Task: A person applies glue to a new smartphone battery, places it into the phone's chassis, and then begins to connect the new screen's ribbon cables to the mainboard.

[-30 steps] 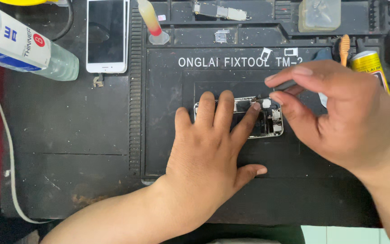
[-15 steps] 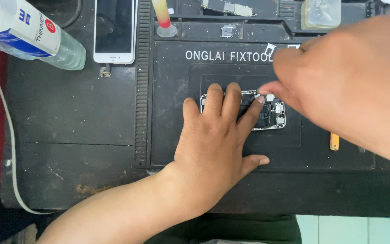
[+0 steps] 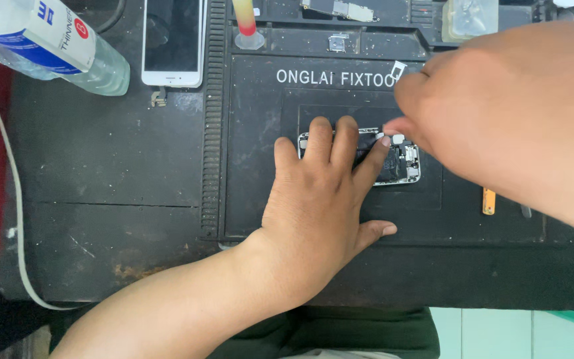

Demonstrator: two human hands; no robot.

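Your right hand (image 3: 513,119) fills the upper right of the view, close to the camera and blurred, its far edge cut off by the frame. Its fingertips pinch together at the top right corner of the opened silver phone body with exposed dark internals (image 3: 400,159), but you cannot tell whether they grip anything.

Your left hand (image 3: 327,199) lies flat, fingers spread narrowly, pressing on the phone body and hiding its left half; only the right end shows. The phone body sits at the centre of the black rubber repair mat (image 3: 254,166), its long axis running from 9 to 3 o'clock.

At 11 o'clock from it lies a white phone screen panel (image 3: 173,43), and further out a clear plastic bottle with a blue-and-white label (image 3: 48,43), partly cut off. A small orange tool tip (image 3: 489,201) shows under your right wrist at 3 o'clock.
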